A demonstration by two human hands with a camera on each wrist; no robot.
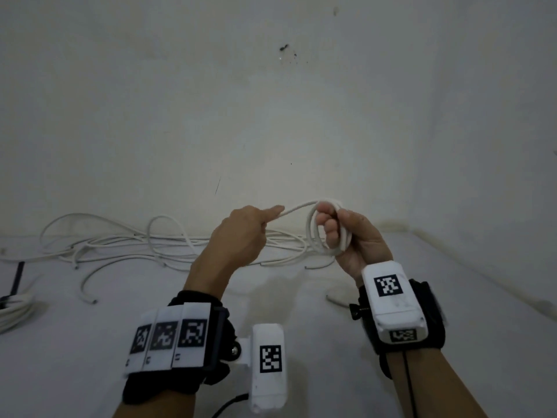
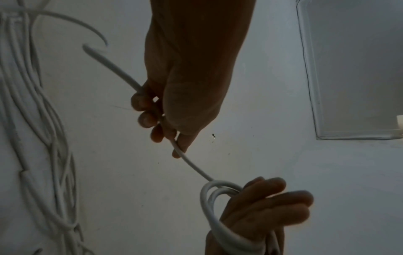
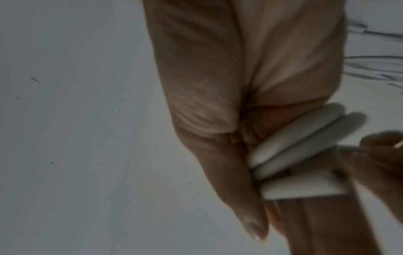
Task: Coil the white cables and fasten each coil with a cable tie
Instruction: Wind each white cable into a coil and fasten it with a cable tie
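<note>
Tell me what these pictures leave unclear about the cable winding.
- Head view: the coil in the right hand; fingers hide part, so no loop count.
- Head view: dark strip, too small to identify.
- Right wrist view: blurred coil, cut by the palm.
- Left hand: its cable end is not traceable.

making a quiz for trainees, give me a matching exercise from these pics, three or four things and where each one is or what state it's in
Things:
1. coil
2. left hand
3. loose cables
4. black strip

States:
A. tangled on the surface by the wall
B. looped round the right hand's fingers
C. lying at the far left edge
D. gripping the cable's free run

Pairs: 1-B, 2-D, 3-A, 4-C
</note>
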